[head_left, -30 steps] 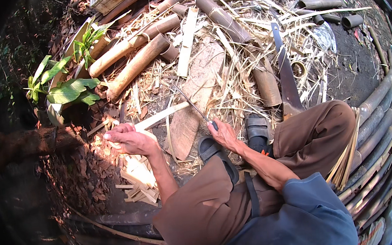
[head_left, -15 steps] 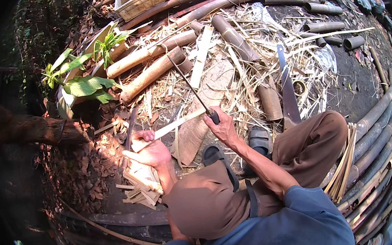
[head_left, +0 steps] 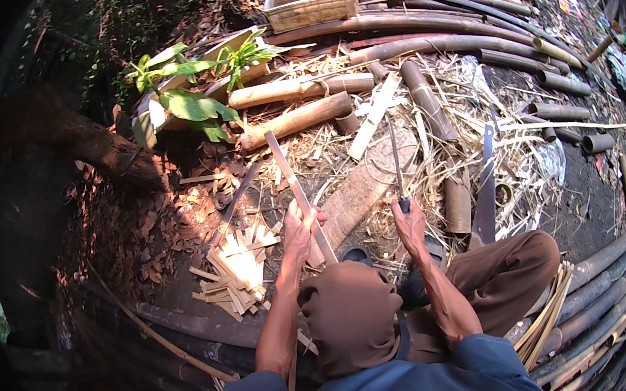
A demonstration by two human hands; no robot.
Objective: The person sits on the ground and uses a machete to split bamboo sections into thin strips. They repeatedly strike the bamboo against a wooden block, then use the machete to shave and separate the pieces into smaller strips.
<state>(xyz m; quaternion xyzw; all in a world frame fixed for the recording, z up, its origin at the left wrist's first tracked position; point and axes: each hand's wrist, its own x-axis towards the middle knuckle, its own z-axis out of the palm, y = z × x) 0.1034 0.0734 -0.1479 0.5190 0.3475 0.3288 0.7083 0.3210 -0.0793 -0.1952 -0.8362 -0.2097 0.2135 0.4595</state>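
Observation:
My left hand (head_left: 300, 228) is closed around a flat bamboo strip (head_left: 293, 178), which slants up and away with its lower end near my knee. In my right hand (head_left: 410, 225) is the dark handle of a knife (head_left: 395, 159), its long thin blade pointing away from me. Blade and strip are well apart. Between and beyond my hands lies a worn wooden board (head_left: 372, 182). Left of my left hand, short split bamboo pieces (head_left: 234, 272) are heaped on the ground.
A saw (head_left: 485, 186) stands beside my right knee. Bamboo tubes (head_left: 298, 120) and shavings (head_left: 430, 161) litter the ground ahead. Bamboo poles (head_left: 606, 261) lie at right, with thin strips (head_left: 547, 316) against them. A pale crate (head_left: 312, 5) sits at the back, leafy plants (head_left: 195, 103) at far left.
My left hand has gone from an opened palm by a pale strip to a grip around a strip standing more upright. The knife has moved right, away from the strip. The whole view has shifted.

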